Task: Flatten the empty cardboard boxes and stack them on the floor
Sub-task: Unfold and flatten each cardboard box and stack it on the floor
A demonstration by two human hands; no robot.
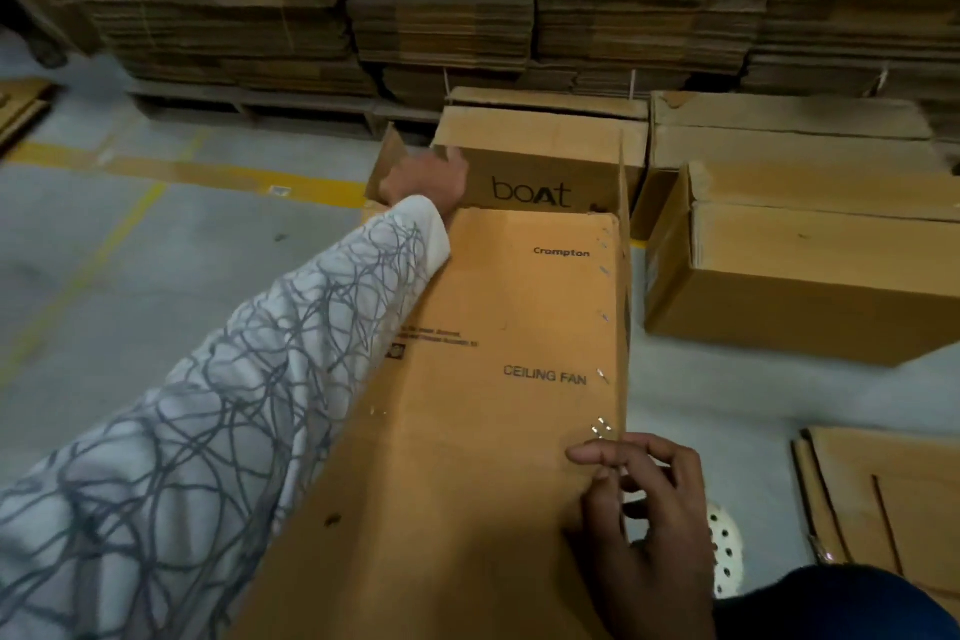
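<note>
A long tan box printed "Crompton" and "CEILING FAN" [493,353] lies lengthwise in front of me, its stapled right edge standing up. My right hand [644,515] pinches that stapled edge near its near end, fingers curled over it. My left hand [428,182] reaches far forward in a patterned white sleeve and rests at the box's far left corner, against a "boat" box [540,161] behind it. Whether its fingers grip anything is hidden.
Open brown boxes [810,276] stand on the grey floor to the right. Flattened cardboard [893,499] lies at lower right. Bundled stacks of flat cartons on pallets [441,31] wall off the back. Yellow floor lines [197,172] run at left.
</note>
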